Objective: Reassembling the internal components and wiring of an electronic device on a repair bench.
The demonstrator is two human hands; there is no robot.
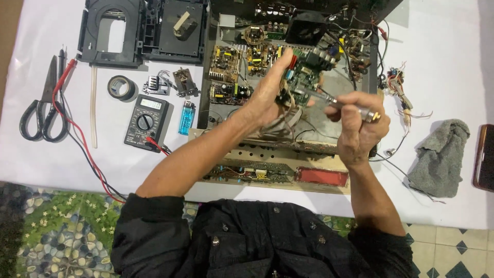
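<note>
Fingers of the left hand (267, 95) pinch a small green circuit board (298, 85), tilted up over the open grey metal chassis (339, 87). Just right of it, the right hand (357, 123) wraps a slim metal-shafted tool (329, 100), long axis pointing left at the board. White cloth-covered surface (447, 62); patterned floor tiles below.

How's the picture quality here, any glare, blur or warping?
Head view: even, soft light; the white table looks washed out; wide-lens bending at the edges; left hand and green board sharp; the tool in the right hand slightly soft.
</note>
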